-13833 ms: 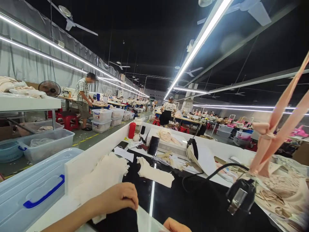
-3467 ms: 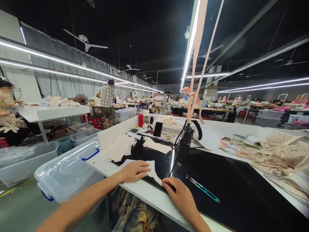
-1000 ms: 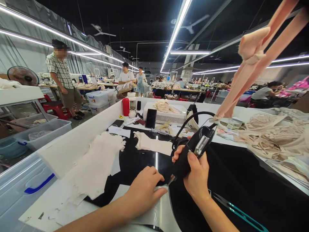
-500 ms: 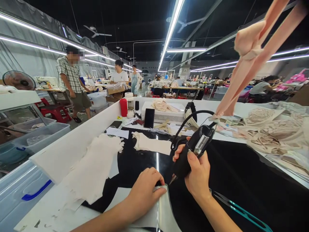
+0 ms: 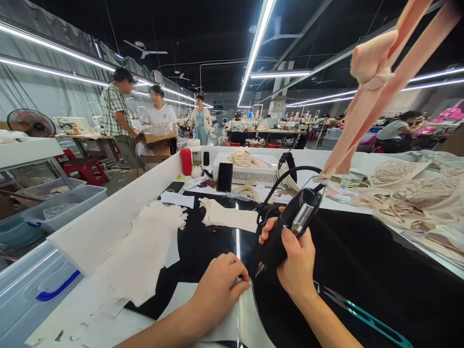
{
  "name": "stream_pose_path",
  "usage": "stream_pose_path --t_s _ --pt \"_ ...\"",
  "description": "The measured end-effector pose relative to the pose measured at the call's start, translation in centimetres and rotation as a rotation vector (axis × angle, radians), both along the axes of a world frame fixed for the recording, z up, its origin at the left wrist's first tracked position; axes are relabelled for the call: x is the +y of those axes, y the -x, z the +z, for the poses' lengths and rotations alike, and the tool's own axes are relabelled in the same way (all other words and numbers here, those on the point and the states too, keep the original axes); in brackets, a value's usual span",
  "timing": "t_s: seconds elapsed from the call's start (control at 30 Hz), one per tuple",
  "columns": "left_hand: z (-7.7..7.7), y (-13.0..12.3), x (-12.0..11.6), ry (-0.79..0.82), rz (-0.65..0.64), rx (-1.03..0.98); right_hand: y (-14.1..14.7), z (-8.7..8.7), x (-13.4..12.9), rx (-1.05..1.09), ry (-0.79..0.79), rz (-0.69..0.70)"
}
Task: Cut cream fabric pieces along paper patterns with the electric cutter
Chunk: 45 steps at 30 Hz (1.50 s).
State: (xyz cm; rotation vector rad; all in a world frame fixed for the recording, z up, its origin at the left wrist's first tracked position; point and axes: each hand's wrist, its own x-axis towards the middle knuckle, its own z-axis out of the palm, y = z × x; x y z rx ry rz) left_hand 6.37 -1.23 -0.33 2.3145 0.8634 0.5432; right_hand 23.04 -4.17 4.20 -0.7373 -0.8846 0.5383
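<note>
My right hand (image 5: 297, 266) is wrapped round a black corded hand tool (image 5: 290, 232) with a silver part on its side and a pointed metal tip aimed down. A knotted pink fabric strap (image 5: 362, 111) runs down to the tool's upper end. Thumb and fingers of my left hand (image 5: 221, 285) pinch the top corner of a pale, thin sheet (image 5: 252, 319) lying on the black work surface (image 5: 348, 256). The tool's tip is just right of that corner, with a small gap between them. Teal-handled scissors (image 5: 373, 319) lie to the right of my right forearm.
Cream fabric pieces (image 5: 145, 251) are stacked at left, with another cream stack (image 5: 230, 215) ahead. A phone (image 5: 224, 177) leans against a white box (image 5: 250, 169). Beige bundles (image 5: 416, 193) fill the right side. A low white wall (image 5: 119, 212) borders the table's left; people stand beyond it.
My hands, the tool and the pale sheet have barely moved. In the background, a person in a checked shirt has walked right, up to a person in white beside a cardboard box.
</note>
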Motion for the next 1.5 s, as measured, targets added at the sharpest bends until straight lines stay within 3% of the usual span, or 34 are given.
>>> stream_pose_path --t_s 0.33,0.67,0.87,1.07,1.17,1.33,1.5 --pt "0.2 0.2 0.0 -0.004 0.024 0.012 0.8 0.6 0.0 0.059 -0.038 0.070" --pt "0.3 0.2 -0.3 0.043 0.076 -0.001 0.7 -0.2 0.0 -0.017 -0.047 0.073" --pt "0.8 0.4 -1.2 -0.198 -0.017 -0.036 0.6 -0.5 0.1 -0.048 -0.047 0.036" --pt "-1.2 0.6 -2.3 -0.579 -0.251 0.077 0.7 -0.5 0.0 -0.085 -0.039 -0.005" --pt "-1.9 1.0 -2.7 -0.700 -0.244 0.102 0.7 -0.6 -0.1 -0.118 -0.038 -0.006" --pt "-1.7 1.3 -2.9 -0.818 -0.204 -0.042 0.7 -0.7 -0.3 -0.125 -0.015 -0.008" --pt "-2.3 1.3 -2.9 -0.845 -0.170 -0.036 0.6 -0.5 -0.5 -0.071 0.019 -0.011"
